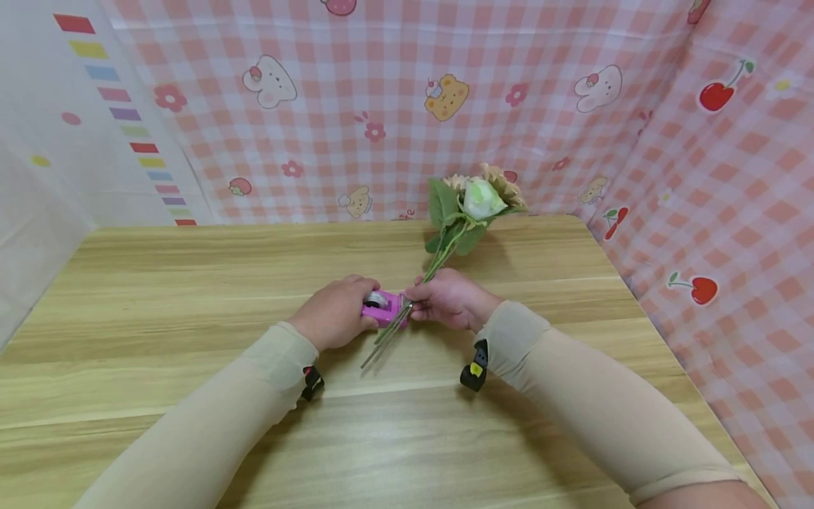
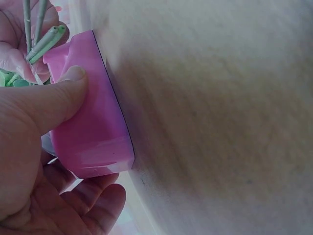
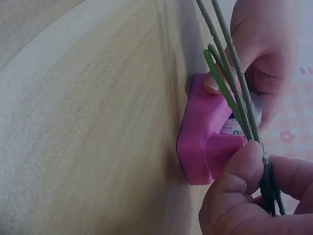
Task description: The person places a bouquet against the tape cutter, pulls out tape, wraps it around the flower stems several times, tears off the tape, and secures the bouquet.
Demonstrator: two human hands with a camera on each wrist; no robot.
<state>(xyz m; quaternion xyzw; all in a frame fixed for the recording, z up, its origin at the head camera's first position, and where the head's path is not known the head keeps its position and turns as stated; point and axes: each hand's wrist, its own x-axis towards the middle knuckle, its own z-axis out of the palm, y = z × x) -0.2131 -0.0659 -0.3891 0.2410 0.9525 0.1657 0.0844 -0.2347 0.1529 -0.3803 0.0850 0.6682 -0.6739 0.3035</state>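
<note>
In the head view my left hand [image 1: 337, 311] grips a pink tape dispenser [image 1: 384, 322] from its left end, thumb along the near side. A roll of tape [image 3: 232, 127] sits inside it, seen in the right wrist view. My right hand [image 1: 454, 300] pinches a bundle of artificial flower stems [image 3: 244, 107] between thumb and fingers, beside the dispenser's cutting end. The stem ends slant down to the left across that end. A white rose [image 1: 482, 198], beige blooms [image 1: 502, 185] and green leaves [image 1: 443, 205] top the bundle, pointing up and right.
Everything is over a light wood-grain table [image 1: 159, 297]. A pink checked cloth [image 1: 381, 85] with cartoon prints hangs behind and on the right. Beige sleeves cover both forearms, and black straps [image 1: 473, 367] show at the wrists.
</note>
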